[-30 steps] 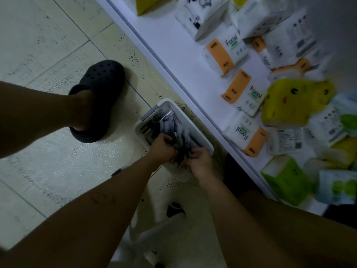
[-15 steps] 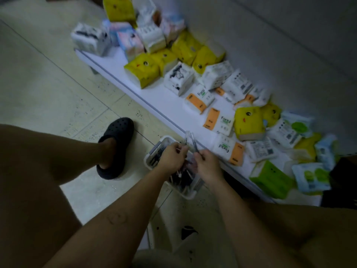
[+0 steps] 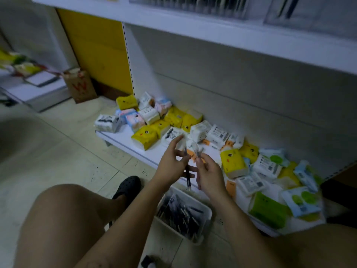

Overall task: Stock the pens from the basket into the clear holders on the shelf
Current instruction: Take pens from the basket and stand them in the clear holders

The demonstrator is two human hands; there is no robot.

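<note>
A white basket (image 3: 206,219) full of dark pens (image 3: 183,214) stands on the floor between my knees. Both hands are raised above it. My left hand (image 3: 172,167) holds a dark pen (image 3: 188,177) that hangs down between the hands. My right hand (image 3: 207,175) pinches a pen with a clear cap (image 3: 197,151) that points up. Clear holders (image 3: 189,3) with pens run along the upper shelf at the top of the view, blurred.
The low white shelf (image 3: 123,141) ahead carries several tissue packs (image 3: 144,136) in yellow, white and green. A brown paper bag (image 3: 80,86) leans by the yellow panel at left. My foot in a black clog (image 3: 127,186) is on the tiled floor.
My hands rose out of the basket with pens in them. The view tilted up from the floor, and the upper shelf with the clear holders came into sight.
</note>
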